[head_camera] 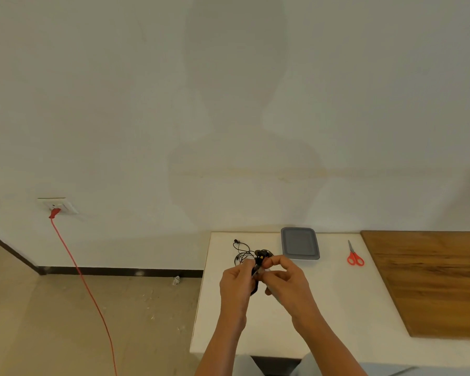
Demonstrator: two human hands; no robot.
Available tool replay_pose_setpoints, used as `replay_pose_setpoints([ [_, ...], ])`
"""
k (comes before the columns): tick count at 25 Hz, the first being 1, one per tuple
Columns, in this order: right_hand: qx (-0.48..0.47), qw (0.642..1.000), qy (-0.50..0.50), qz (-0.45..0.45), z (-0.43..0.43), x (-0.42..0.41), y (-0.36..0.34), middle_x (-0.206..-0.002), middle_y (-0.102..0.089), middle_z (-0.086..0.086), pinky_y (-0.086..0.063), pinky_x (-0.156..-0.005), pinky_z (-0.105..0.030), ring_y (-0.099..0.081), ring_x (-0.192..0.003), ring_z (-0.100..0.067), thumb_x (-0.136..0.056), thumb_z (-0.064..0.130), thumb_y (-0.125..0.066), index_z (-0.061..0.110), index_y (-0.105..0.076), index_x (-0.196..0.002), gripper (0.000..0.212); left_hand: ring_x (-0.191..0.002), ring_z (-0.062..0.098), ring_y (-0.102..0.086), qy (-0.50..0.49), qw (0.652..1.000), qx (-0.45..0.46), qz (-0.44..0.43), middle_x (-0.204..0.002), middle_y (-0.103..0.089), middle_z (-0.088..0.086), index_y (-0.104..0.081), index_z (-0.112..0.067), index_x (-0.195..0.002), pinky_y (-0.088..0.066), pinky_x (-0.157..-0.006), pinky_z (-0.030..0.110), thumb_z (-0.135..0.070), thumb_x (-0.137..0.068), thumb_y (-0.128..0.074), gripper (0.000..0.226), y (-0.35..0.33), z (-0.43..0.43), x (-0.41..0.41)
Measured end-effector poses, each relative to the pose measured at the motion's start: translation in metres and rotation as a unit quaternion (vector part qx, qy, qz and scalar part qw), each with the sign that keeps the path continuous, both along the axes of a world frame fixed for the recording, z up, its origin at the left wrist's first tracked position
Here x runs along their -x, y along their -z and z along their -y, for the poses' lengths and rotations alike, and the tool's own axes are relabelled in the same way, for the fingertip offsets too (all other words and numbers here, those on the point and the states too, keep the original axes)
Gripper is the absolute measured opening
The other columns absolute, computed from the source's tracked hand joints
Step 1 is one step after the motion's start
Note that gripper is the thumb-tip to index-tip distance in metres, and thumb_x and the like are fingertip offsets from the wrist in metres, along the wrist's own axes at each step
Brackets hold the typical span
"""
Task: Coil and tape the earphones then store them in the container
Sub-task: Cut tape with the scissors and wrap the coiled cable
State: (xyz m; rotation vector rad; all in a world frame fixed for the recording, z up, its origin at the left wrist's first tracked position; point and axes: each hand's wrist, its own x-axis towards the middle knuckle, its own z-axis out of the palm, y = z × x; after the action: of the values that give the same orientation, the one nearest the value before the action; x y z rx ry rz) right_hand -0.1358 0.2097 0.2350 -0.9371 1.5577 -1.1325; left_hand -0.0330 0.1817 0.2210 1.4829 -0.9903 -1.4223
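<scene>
- Holding the earphones [256,255] in both hands above the white table [337,299], over its left half.
- My left hand [235,280] rises from the near edge with the forearm angled up and slightly right. Its fingers are curled, and thumb and fingertips pinch the black cable bundle from the left.
- My right hand [286,279] comes in from the right with the wrist bent inward and the fingers curled. Thumb and forefinger pinch the same bundle, close against the left fingertips.
- A pale strip shows between the two thumbs; I cannot tell what it is.
- Loose loops of cable and one earbud spill out on the far left side of my fingers. I cannot tell whether they touch the tabletop.
- The grey container [300,243] sits just beyond and right of my hands, by the wall, apart from the earphones.
- Red-handled scissors [355,258] lie right of the container, blades pointing away.
- A wooden board [432,280] covers the table's right part.
- A red cable [79,272] runs from the wall socket [59,205] at far left down across the floor.
</scene>
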Motion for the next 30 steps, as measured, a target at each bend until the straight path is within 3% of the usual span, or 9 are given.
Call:
replay_pose_setpoints([
  [4,-0.003,0.995,-0.014,-0.097,0.004,0.001,0.002,-0.071,-0.072,0.006,-0.051,-0.064,-0.018,-0.064,-0.065,-0.008,-0.088,0.025,-0.064,0.028,-0.065,-0.085,0.005,-0.047,0.011,-0.037,-0.05,0.997,0.049,0.029,-0.043,-0.042,-0.003,-0.053,-0.014,-0.05,-0.035,-0.05,0.023,-0.02,-0.095,-0.054,0.046,0.005,-0.001,0.004],
  [7,-0.03,0.993,-0.033,-0.113,0.008,0.004,0.001,-0.083,-0.073,0.002,-0.053,-0.075,-0.021,-0.067,-0.079,-0.011,-0.088,0.037,-0.064,0.024,-0.071,-0.091,0.015,-0.048,0.009,-0.044,-0.039,0.993,0.095,0.065,-0.047,-0.049,0.0,-0.061,-0.007,-0.059,-0.039,-0.05,0.018,-0.02,-0.096,-0.054,0.039,0.013,0.004,0.002],
  [8,-0.035,0.994,-0.033,-0.095,0.009,0.005,0.0,-0.084,-0.074,0.003,-0.052,-0.075,-0.021,-0.066,-0.079,-0.009,-0.087,0.037,-0.064,0.022,-0.074,-0.091,0.018,-0.049,0.008,-0.046,-0.026,0.991,0.11,0.077,-0.049,-0.051,0.002,-0.063,-0.004,-0.062,-0.04,-0.051,0.017,-0.019,-0.096,-0.054,0.038,0.015,0.005,0.001],
  [12,-0.05,0.998,-0.009,0.04,0.006,0.007,-0.01,-0.068,-0.071,0.007,-0.038,-0.056,-0.019,-0.05,-0.049,0.001,-0.084,0.023,-0.069,0.019,-0.077,-0.078,0.011,-0.06,0.014,-0.061,0.033,0.988,0.121,0.086,-0.061,-0.066,0.007,-0.074,-0.008,-0.075,-0.05,-0.061,0.019,-0.023,-0.096,-0.054,0.033,0.011,0.004,-0.004],
  [16,-0.05,0.997,-0.006,0.053,0.005,0.007,-0.012,-0.071,-0.071,0.006,-0.038,-0.058,-0.02,-0.053,-0.062,-0.004,-0.082,0.015,-0.071,0.018,-0.076,-0.076,0.008,-0.056,0.002,-0.06,0.092,0.995,0.011,0.033,-0.06,-0.066,-0.002,-0.078,-0.017,-0.085,-0.045,-0.063,0.021,-0.031,-0.096,-0.053,0.031,0.0,0.007,-0.015],
  [20,-0.068,0.997,-0.024,0.04,0.007,0.007,-0.014,-0.072,-0.069,0.007,-0.037,-0.058,-0.02,-0.051,-0.064,-0.006,-0.082,0.019,-0.072,0.018,-0.076,-0.078,0.006,-0.068,0.011,-0.067,0.118,0.992,-0.034,-0.004,-0.071,-0.072,0.006,-0.079,-0.02,-0.089,-0.047,-0.072,0.024,-0.033,-0.094,-0.056,0.027,-0.002,0.011,-0.022],
  [25,-0.104,0.99,-0.093,-0.014,0.019,0.017,-0.012,-0.054,-0.06,0.014,-0.036,-0.055,-0.02,-0.042,-0.056,-0.009,-0.078,0.032,-0.072,0.021,-0.078,-0.078,0.013,-0.062,0.011,-0.061,0.108,0.986,0.032,0.122,-0.07,-0.072,0.005,-0.076,-0.011,-0.082,-0.045,-0.061,0.018,-0.032,-0.096,-0.053,0.034,-0.003,0.009,-0.019],
  [28,-0.112,0.991,-0.067,0.013,0.018,0.015,-0.006,-0.059,-0.062,0.008,-0.037,-0.058,-0.022,-0.042,-0.057,-0.01,-0.075,0.034,-0.074,0.021,-0.079,-0.079,0.015,-0.06,-0.003,-0.062,0.098,0.98,0.068,0.16,-0.081,-0.069,0.001,-0.073,-0.015,-0.079,-0.041,-0.053,0.007,-0.031,-0.095,-0.055,0.029,-0.004,0.009,-0.017],
  [30,-0.109,0.993,-0.039,0.038,0.014,0.01,-0.001,-0.062,-0.064,0.004,-0.038,-0.058,-0.022,-0.043,-0.056,-0.01,-0.077,0.029,-0.073,0.019,-0.078,-0.077,0.012,-0.053,-0.001,-0.056,0.112,0.978,0.065,0.166,-0.067,-0.066,-0.005,-0.073,-0.015,-0.073,-0.039,-0.051,0.006,-0.032,-0.094,-0.055,0.033,-0.003,0.011,-0.017],
])
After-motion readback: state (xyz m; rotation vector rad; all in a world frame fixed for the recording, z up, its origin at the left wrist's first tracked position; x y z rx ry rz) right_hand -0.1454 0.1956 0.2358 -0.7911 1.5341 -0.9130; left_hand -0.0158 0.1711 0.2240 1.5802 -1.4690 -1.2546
